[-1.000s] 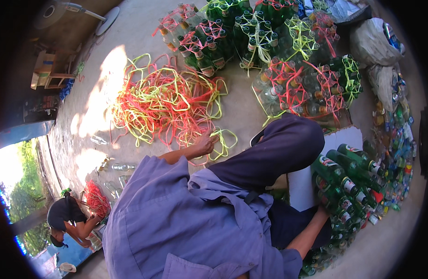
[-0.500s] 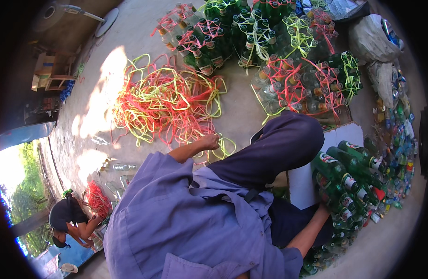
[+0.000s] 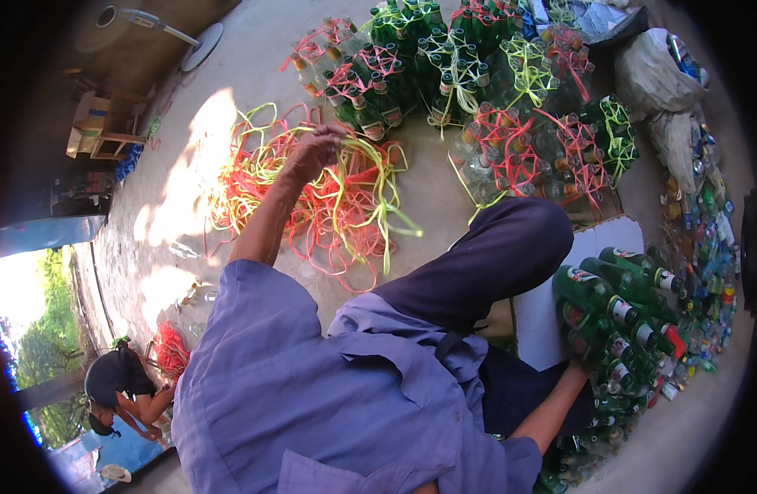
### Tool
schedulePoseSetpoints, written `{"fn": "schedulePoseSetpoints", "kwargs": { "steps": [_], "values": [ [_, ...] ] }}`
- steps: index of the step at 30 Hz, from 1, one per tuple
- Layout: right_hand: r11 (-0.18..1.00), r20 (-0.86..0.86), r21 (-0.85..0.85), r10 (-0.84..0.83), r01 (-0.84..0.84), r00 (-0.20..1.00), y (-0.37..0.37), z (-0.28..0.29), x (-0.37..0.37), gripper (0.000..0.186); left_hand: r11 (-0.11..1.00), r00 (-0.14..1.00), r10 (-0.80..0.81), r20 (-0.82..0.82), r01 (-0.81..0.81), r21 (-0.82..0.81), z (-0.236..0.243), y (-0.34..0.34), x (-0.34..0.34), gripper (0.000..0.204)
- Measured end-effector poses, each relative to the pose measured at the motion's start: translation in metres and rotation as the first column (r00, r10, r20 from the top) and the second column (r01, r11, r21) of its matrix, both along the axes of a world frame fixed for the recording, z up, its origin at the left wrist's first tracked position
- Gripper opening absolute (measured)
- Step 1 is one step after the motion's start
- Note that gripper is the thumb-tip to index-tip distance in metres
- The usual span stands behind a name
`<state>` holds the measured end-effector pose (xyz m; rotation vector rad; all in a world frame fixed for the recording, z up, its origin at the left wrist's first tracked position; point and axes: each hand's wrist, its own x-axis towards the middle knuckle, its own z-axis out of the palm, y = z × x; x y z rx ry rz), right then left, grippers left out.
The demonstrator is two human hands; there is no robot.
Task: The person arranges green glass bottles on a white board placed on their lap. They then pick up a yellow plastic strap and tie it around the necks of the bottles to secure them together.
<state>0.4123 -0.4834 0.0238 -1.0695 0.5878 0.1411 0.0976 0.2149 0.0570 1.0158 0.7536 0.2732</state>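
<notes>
My left hand (image 3: 319, 144) is raised over a tangled heap of red and yellow plastic strapping (image 3: 276, 193), its fingers pinched on a yellow strand (image 3: 383, 185) that hangs in loops. My right hand (image 3: 578, 369) is low at the right, against a pile of green glass bottles (image 3: 609, 303) lying by a white board (image 3: 535, 255); its fingers are hidden among them. My bent knee (image 3: 527, 235) lies between the two.
Bottle bundles tied with red and yellow strapping (image 3: 510, 148) stand across the back. Sacks (image 3: 654, 70) and loose plastic bottles (image 3: 699, 247) line the right. Another person (image 3: 119, 375) bends beside red strapping (image 3: 169, 350) at lower left. A pedestal fan (image 3: 202, 47) lies upper left.
My left hand has risen up and leftward from the edge of the heap, lifting yellow strapping, and the loops there have shifted. My right hand has stayed by the green bottles.
</notes>
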Motion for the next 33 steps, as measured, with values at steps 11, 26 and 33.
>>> {"fn": "schedulePoseSetpoints", "kwargs": {
  "steps": [11,26,33],
  "values": [
    [0.999,-0.046,0.032,-0.006,0.007,0.999,-0.016,-0.011,-0.022,0.045,0.949,0.678,-0.28,0.679,0.086,0.304,0.218,-0.024,0.081,0.015],
    [0.99,-0.198,-0.012,0.134,-0.139,0.971,-0.043,-0.004,-0.092,0.035,0.857,0.728,-0.478,0.491,0.263,0.443,0.256,-0.125,0.16,0.015],
    [0.904,-0.051,-0.188,0.382,-0.384,0.923,0.06,0.098,-0.16,0.024,0.816,0.748,-0.543,0.381,0.363,0.45,0.253,-0.151,0.179,0.014]
  ]
}}
